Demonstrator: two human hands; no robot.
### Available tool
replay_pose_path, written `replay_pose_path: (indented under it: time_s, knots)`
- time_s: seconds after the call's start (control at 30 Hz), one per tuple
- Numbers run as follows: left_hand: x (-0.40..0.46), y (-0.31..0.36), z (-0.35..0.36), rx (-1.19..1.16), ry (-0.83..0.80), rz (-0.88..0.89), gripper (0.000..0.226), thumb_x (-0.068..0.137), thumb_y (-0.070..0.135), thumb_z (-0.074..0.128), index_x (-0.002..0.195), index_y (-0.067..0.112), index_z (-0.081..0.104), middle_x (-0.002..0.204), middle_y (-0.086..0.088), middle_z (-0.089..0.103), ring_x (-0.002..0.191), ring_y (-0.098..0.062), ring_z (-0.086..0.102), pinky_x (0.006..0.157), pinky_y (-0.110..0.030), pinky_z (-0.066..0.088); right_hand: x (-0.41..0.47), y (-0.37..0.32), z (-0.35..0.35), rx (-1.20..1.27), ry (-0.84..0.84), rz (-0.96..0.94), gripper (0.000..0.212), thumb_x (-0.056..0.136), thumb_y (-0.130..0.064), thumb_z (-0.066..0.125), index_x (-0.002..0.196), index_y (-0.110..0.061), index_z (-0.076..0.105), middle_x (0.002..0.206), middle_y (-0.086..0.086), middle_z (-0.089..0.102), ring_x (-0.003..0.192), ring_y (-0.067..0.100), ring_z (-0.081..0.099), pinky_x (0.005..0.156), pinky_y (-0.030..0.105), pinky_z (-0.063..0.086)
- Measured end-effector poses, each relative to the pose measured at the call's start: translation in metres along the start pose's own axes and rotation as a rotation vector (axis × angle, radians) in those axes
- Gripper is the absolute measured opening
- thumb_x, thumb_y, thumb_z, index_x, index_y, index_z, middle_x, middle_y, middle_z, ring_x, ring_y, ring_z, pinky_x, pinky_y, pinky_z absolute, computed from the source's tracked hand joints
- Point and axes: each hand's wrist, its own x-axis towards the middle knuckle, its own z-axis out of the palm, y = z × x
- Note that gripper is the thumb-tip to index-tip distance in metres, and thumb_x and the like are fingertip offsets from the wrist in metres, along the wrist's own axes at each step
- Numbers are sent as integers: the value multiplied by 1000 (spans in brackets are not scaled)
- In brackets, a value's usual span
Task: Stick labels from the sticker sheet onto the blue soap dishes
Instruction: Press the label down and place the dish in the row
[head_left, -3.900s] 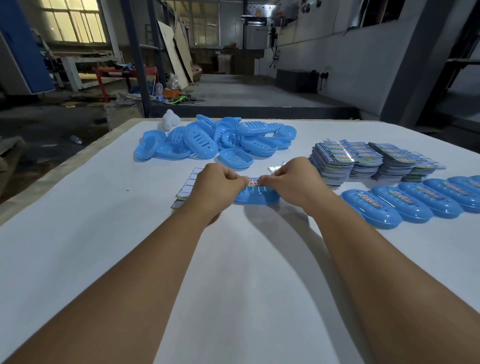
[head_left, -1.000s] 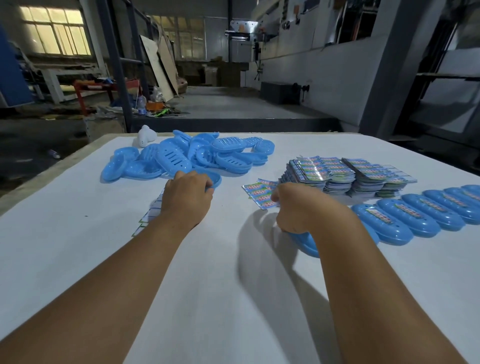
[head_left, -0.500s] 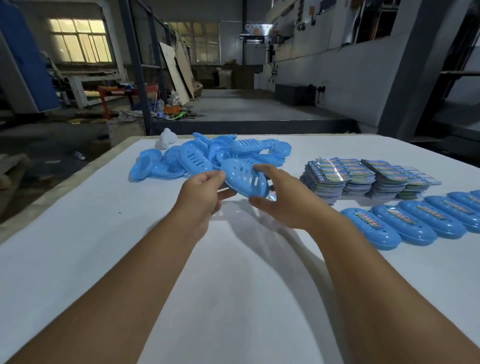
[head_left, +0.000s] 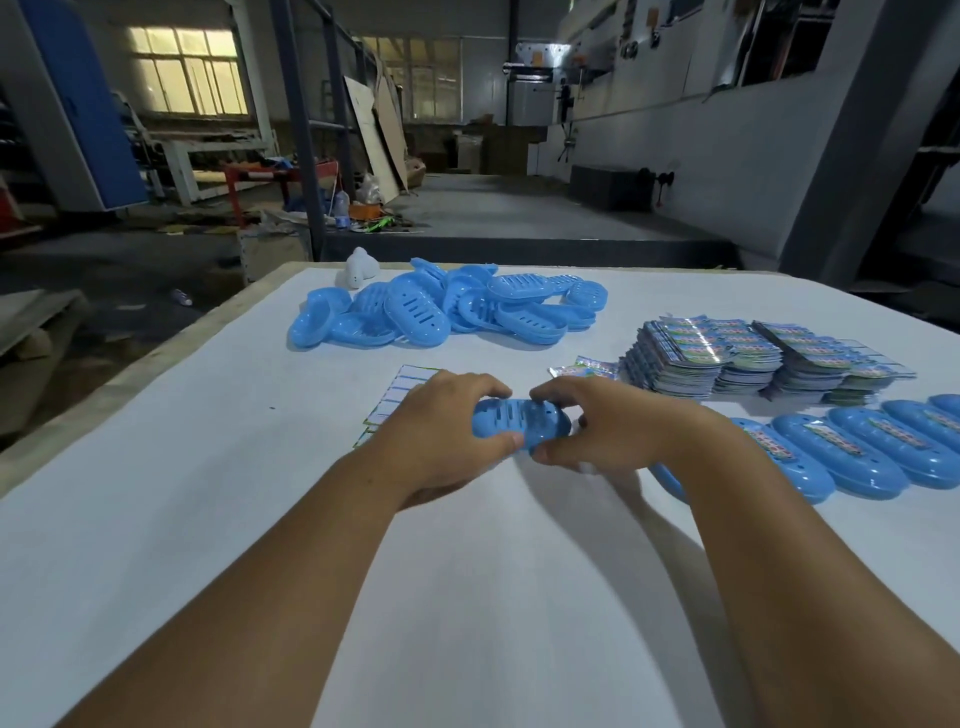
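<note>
Head view. I hold one blue dish between both hands, just above the white bench, near its middle. My left hand grasps the dish's left end: fingers curled over the far edge, thumb pressed on the near edge. My right hand grasps the right end the same way, fingertips on top, thumb beneath the near rim. Both grips are clenched on this dish. The dish lies slotted side up, long axis left to right; I see no label on it.

Behind my left hand, partly hidden by it, lies a sticker sheet flat on the bench. A loose holographic sheet lies just beyond my right hand. Right of that stand stacks of sheets, several piles side by side, touching.

At far centre a heap of unlabelled dishes lies jumbled, some tilted, some overlapping. A small white object stands at the heap's far left edge; I cannot tell what it is.

At near right, a row of labelled dishes lies side by side, each bearing a coloured strip along its top; my right forearm hides the leftmost one in part.
</note>
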Motion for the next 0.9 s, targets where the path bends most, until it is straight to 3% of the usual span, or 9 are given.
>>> replay_pose_path:
  time_s: [0.07,0.23,0.4,0.5,0.6,0.67,0.77,0.83,0.9]
  knots:
    - [2,-2,0,-27,-25,19,50,80,53,72,126,41,57,120,12,61,110,-8,54,96,-31,47,-1,1,-2,69,46,69,72,78,-48,76,143,-36,47,135,-10,54,111,11,57,95,29,44]
    - [4,-4,-2,-64,-59,24,55,78,52,72,129,41,54,120,18,60,107,-4,55,86,-23,46,8,11,-1,-15,328,230,53,91,-37,65,140,-18,55,136,4,61,121,24,58,94,33,45]
    - [5,-4,-3,-80,-72,7,55,78,51,74,128,42,53,123,17,59,109,-8,56,83,-22,47,15,16,6,-76,349,331,32,88,-39,67,98,-9,65,95,10,66,90,32,61,69,33,48]
    - [5,-5,-2,-64,-62,15,54,79,51,73,128,43,53,122,18,58,108,-8,55,79,-20,46,17,17,5,-121,376,366,26,84,-27,66,71,-14,48,67,7,48,65,28,46,49,29,31]
    - [5,-3,-1,-50,-55,15,50,81,52,71,127,42,54,121,17,58,107,-8,54,85,-25,49,17,14,3,-126,416,378,25,85,-29,66,74,-10,54,73,11,54,70,32,52,55,28,35]
    - [6,-3,0,-60,-28,2,43,84,55,68,123,41,57,116,17,58,105,-7,55,86,-27,48,16,12,1,-109,462,382,32,87,-30,62,67,-11,47,70,11,51,68,32,49,50,28,30]
    - [7,0,4,-143,98,-31,28,92,56,59,103,33,68,101,14,64,97,-9,57,76,-23,43,11,0,-5,-81,574,364,32,84,-26,56,58,-12,43,63,9,51,59,30,44,48,27,26]
    - [8,3,6,-264,180,-91,42,96,57,51,89,21,71,86,7,70,86,-16,63,71,-26,49,6,-12,-7,-84,649,279,29,81,-28,55,59,-10,52,59,6,53,58,29,48,49,28,31]
    - [10,8,4,-427,226,-194,54,95,62,48,86,15,74,83,3,74,85,-18,67,78,-36,56,0,-28,-5,-75,660,146,24,82,-32,56,67,-15,66,65,2,62,64,27,56,55,31,41]
